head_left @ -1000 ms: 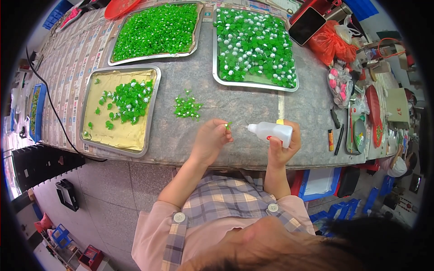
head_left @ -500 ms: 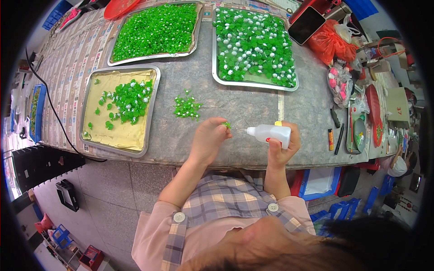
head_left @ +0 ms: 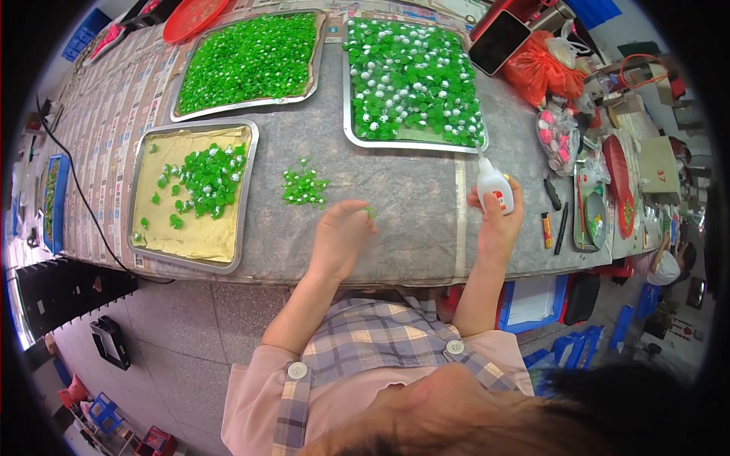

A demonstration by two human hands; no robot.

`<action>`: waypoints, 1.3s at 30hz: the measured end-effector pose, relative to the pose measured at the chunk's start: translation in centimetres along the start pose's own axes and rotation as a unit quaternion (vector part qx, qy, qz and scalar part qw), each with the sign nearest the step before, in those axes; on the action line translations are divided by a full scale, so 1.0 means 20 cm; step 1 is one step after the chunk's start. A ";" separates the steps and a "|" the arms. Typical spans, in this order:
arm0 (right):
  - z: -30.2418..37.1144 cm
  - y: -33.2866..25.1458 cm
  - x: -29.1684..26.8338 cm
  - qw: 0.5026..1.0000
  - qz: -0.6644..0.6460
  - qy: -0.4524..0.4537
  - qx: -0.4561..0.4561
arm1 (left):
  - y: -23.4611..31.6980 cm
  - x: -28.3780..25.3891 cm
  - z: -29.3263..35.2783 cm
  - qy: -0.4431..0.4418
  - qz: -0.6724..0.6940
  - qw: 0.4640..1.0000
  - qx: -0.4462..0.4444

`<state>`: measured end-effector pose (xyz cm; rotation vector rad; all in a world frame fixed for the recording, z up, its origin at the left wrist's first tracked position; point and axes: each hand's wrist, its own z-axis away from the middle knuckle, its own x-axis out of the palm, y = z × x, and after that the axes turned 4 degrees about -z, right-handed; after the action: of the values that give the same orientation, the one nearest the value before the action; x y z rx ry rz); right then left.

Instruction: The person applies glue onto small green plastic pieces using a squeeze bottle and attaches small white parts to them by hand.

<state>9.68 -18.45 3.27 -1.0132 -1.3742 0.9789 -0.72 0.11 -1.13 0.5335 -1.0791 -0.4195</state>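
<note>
Between the fingertips of my left hand (head_left: pixel 337 242) is a small green plastic piece (head_left: pixel 369 213), somewhat blurred. My right hand (head_left: pixel 500 226) grips a white squeeze bottle (head_left: pixel 492 182) with its thin nozzle pointing up, close to the near right corner of a tray (head_left: pixel 418 144). Green pieces with white balls (head_left: pixel 411 83) fill that tray. A loose pile of small green pieces (head_left: pixel 306 185) lies on the table left of my left hand. Farther left, a paper-lined tray (head_left: pixel 190 247) holds a cluster of green pieces with white balls (head_left: pixel 211 178).
At the back left stands another tray full of green pieces (head_left: pixel 247 64), beside a red plate (head_left: pixel 194 15). To the right are a dark tablet (head_left: pixel 499 42), red plastic bags (head_left: pixel 536 68), a bag of pink and white items (head_left: pixel 557 140), an orange tube (head_left: pixel 547 230) and a black pen (head_left: pixel 562 230).
My right hand has moved right and away from my left hand, and the bottle has turned from lying sideways to nozzle up. My left hand has shifted slightly left with the green piece.
</note>
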 end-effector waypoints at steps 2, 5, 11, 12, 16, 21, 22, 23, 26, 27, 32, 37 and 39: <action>-0.05 0.05 -0.09 1.000 0.010 0.014 0.014 | 0.00 -0.01 0.00 -0.014 0.009 1.000 0.004; -0.12 0.12 -0.24 0.999 -0.005 0.025 0.040 | 0.00 0.00 0.00 -0.011 -0.003 1.000 -0.003; -0.16 0.11 -0.30 0.997 0.056 0.048 0.031 | -0.02 0.00 -0.01 -0.017 0.005 1.000 -0.003; -0.16 0.10 -0.29 0.993 0.102 0.059 0.017 | -0.02 0.00 -0.01 -0.021 0.006 1.000 -0.001; -0.15 0.15 -0.34 0.975 0.214 0.063 -0.015 | -0.02 0.02 -0.01 -0.020 0.009 1.000 -0.004; -0.11 -0.04 -0.09 0.753 0.486 0.153 -0.417 | 0.00 0.00 -0.02 -0.006 0.003 1.000 -0.004; -0.11 -0.06 -0.05 0.751 0.488 0.155 -0.417 | 0.00 0.00 -0.01 -0.004 0.002 1.000 -0.006; -0.12 -0.06 0.00 0.802 0.452 0.062 -0.384 | 0.00 0.00 -0.01 -0.005 0.001 1.000 -0.008; -0.25 0.00 0.19 0.861 0.403 -0.169 -0.260 | 0.00 0.00 0.00 -0.013 -0.003 1.000 -0.008; -0.32 0.07 0.22 0.850 0.421 -0.197 -0.249 | 0.00 0.00 0.01 -0.013 0.002 1.000 -0.005; -0.50 0.31 0.25 0.737 0.559 -0.251 -0.286 | 0.01 -0.01 0.00 -0.012 0.014 1.000 0.001; -0.35 0.15 0.33 0.793 0.508 -0.271 -0.201 | 0.02 -0.04 0.00 -0.020 0.000 1.000 0.009; -0.19 0.06 0.33 0.840 0.418 -0.320 -0.128 | 0.03 -0.03 0.00 -0.021 -0.009 1.000 0.004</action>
<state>13.47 -11.84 4.25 -1.6484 -1.6433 1.9548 -0.85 0.85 -1.18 0.5429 -1.1164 -0.4439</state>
